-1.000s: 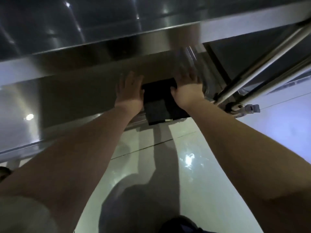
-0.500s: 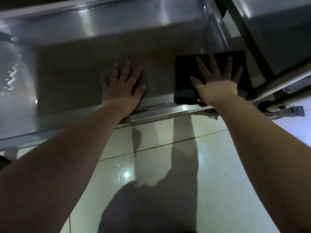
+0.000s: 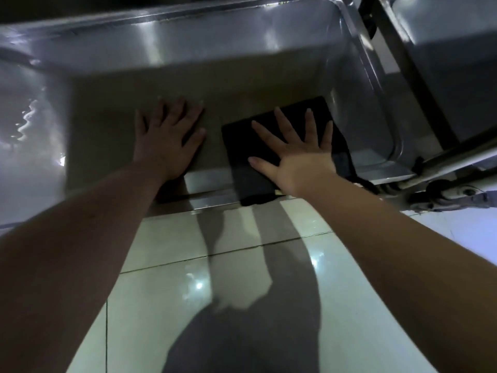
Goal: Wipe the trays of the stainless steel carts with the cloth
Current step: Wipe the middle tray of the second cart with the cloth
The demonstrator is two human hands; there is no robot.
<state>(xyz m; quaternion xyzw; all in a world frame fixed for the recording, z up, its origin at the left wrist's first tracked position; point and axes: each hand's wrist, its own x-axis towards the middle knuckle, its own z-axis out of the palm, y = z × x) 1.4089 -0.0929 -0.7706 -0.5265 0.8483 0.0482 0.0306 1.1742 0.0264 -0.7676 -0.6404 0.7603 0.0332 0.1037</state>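
Cloth [image 3: 242,165] under flat right grip [image 3: 304,162]

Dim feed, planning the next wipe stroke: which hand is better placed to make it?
Right. The right hand lies flat, fingers spread, on the dark cloth in the tray; the left hand presses bare tray floor with no cloth under it.

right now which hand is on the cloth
The right hand, fingers spread flat on the dark cloth; the left hand rests on the bare tray beside it.
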